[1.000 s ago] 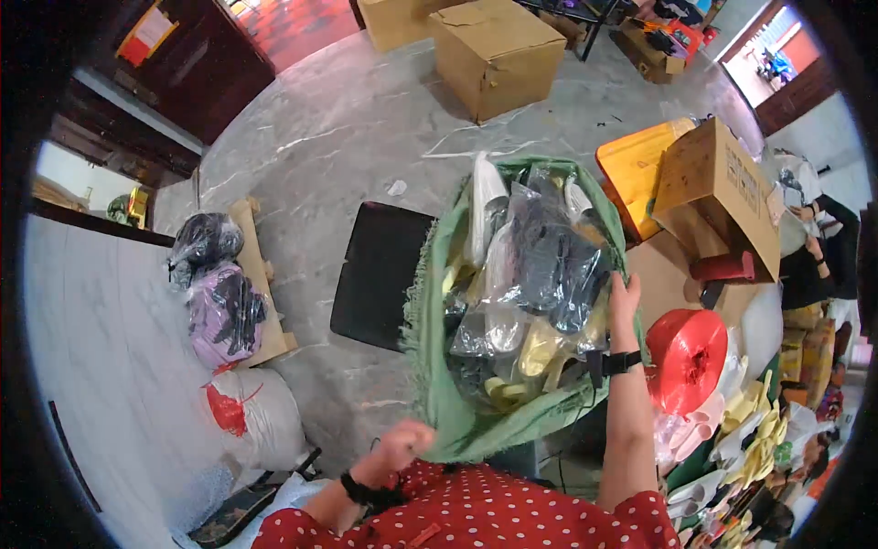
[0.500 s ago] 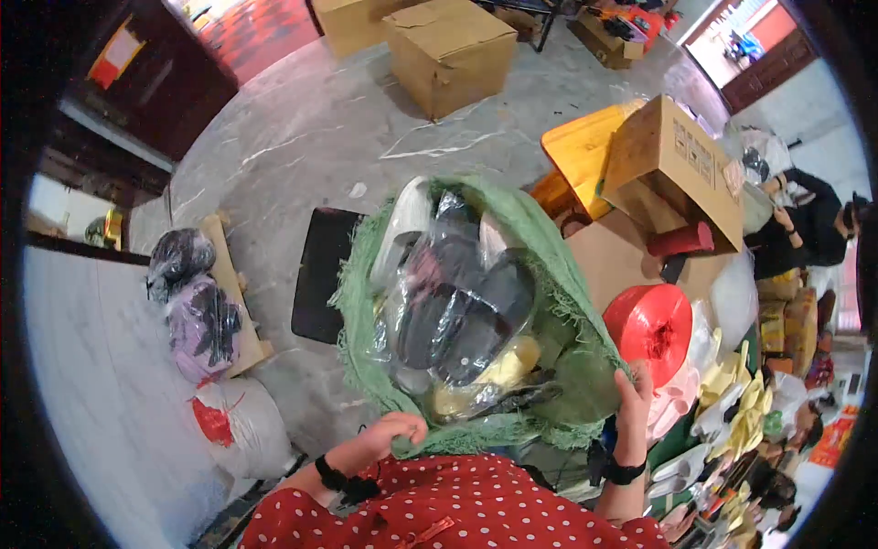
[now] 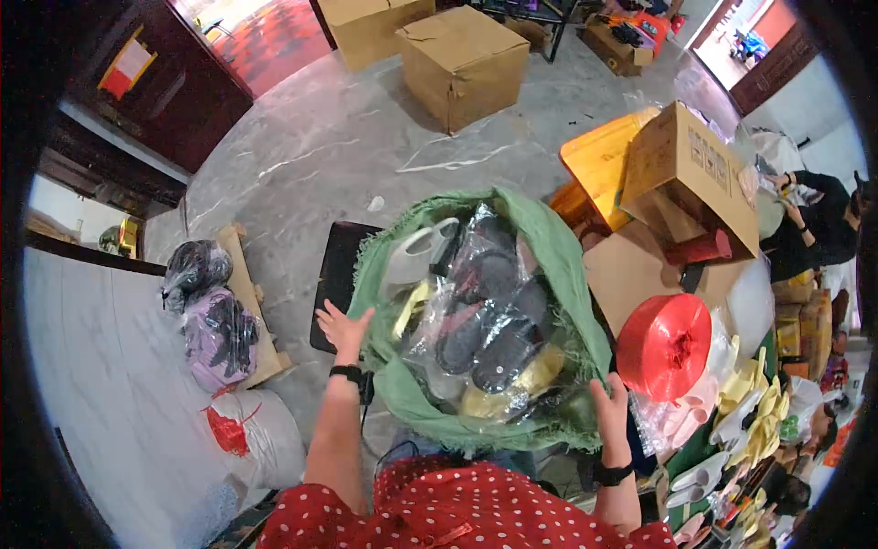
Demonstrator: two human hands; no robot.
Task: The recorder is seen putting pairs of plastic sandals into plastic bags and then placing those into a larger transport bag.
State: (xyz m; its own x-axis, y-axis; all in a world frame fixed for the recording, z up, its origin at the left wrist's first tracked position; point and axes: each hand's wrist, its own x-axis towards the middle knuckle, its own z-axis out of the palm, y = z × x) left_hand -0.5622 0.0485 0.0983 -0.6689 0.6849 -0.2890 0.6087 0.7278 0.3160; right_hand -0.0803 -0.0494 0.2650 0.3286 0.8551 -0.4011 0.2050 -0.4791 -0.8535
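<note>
A green woven sack (image 3: 389, 380) with a frayed rim stands open in front of me. Inside lie several pairs of slippers in clear plastic, among them dark slippers (image 3: 505, 355), a pale pair (image 3: 421, 253) and yellow ones (image 3: 498, 389). My left hand (image 3: 344, 331) is at the sack's left side, fingers spread, holding nothing. At the lower right of the sack, my right hand (image 3: 611, 416) has its edge between thumb and fingers. The sack's underside is hidden.
Right of the sack are a red roll of plastic twine (image 3: 663, 348), an open carton (image 3: 700, 174) by a yellow wooden stool (image 3: 599, 169), and piled slippers (image 3: 754, 403). Wrapped bundles (image 3: 219, 334) lie left. A co-worker (image 3: 814, 224) sits far right. Cartons (image 3: 462, 69) stand ahead.
My left hand has let go of the near rim and moved up and left, its fingers spreading. The right hand has shifted slightly down and left. The sack's mouth has become rounder.
</note>
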